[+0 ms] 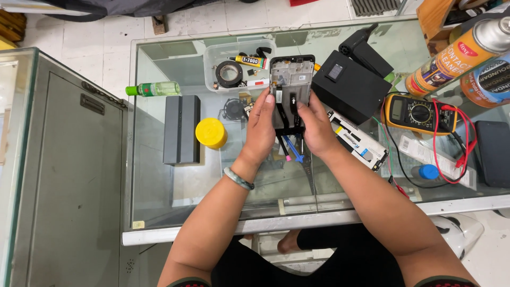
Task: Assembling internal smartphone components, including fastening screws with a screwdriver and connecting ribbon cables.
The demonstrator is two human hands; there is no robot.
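Note:
An opened phone frame point(291, 79) with its inner parts showing is held upright over the glass counter point(159, 175). My left hand point(260, 130) grips its lower left edge, thumb on the frame. My right hand point(314, 127) grips its lower right edge, thumb pressing near the middle. A green bangle point(238, 178) sits on my left wrist. Thin tools with pink and blue tips point(292, 151) lie on the glass just below my hands.
A clear tray point(212, 53) holds a tape roll and glue tube. Nearby are a green bottle point(154, 89), grey box point(181, 129), yellow cap point(211, 133), black boxes point(350, 85), multimeter point(419, 113) with red leads, spray cans point(457, 53), and a dark phone point(493, 153).

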